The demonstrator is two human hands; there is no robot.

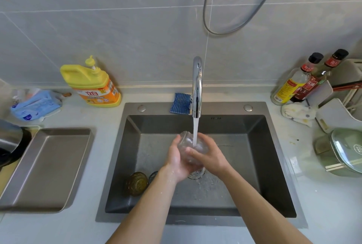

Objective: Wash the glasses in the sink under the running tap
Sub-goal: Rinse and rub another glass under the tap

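Both my hands hold a clear glass (189,143) over the middle of the dark sink (274,165), right under the stream from the chrome tap (197,87). My left hand (177,162) cups the glass from the left and below. My right hand (208,155) wraps it from the right, fingers across its front. Water hits the glass between my hands. An amber glass (136,183) stands on the sink floor at the lower left. A darker glass (152,176) beside it is mostly hidden behind my left forearm.
A steel tray (45,167) lies on the counter to the left, with a yellow detergent bottle (92,85) behind it. A blue sponge (181,103) sits by the tap base. Sauce bottles (301,85), a cloth (297,113) and a green lidded pot (340,151) crowd the right side.
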